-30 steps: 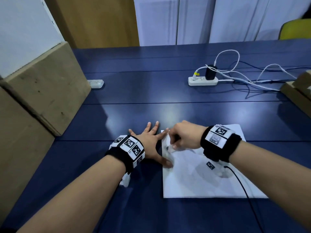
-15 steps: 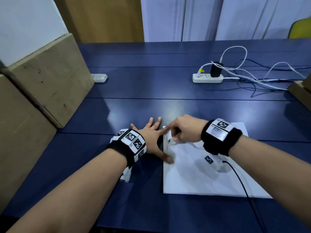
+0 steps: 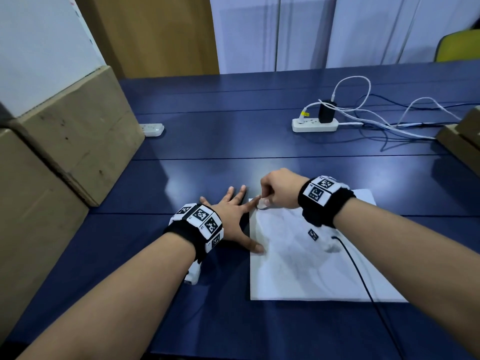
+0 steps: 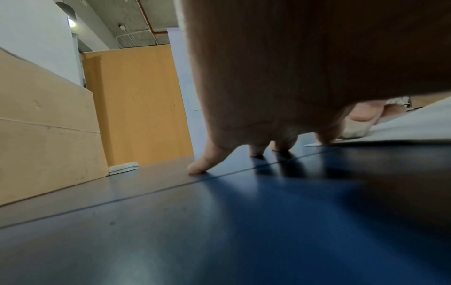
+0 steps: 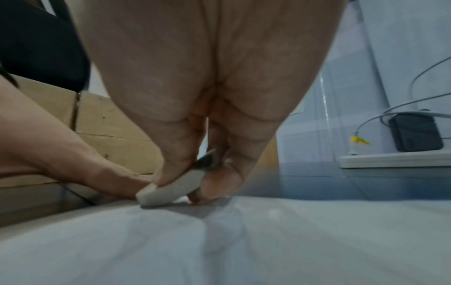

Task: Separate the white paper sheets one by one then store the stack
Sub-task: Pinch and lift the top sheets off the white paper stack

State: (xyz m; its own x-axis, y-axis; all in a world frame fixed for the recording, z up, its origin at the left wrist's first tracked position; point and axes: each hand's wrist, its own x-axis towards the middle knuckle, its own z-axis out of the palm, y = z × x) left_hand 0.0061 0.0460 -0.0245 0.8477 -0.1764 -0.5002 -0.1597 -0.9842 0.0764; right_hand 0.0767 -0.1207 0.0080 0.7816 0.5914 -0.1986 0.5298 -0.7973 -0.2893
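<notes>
Fingers of the right hand [image 3: 279, 189] pinched the curled corner of the top sheet [image 5: 171, 188] at the stack's [image 3: 306, 266] eleven o'clock corner. At nine o'clock the left hand [image 3: 233, 216] lay flat and spread, thumb on the stack's edge.

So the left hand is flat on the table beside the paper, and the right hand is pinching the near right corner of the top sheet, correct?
Not quite. The right hand pinches the far left corner of the top sheet, not the near right one; the head view shows this. The rest stands: the left hand lies flat on the table beside the paper, its thumb on the paper's left edge.
</notes>
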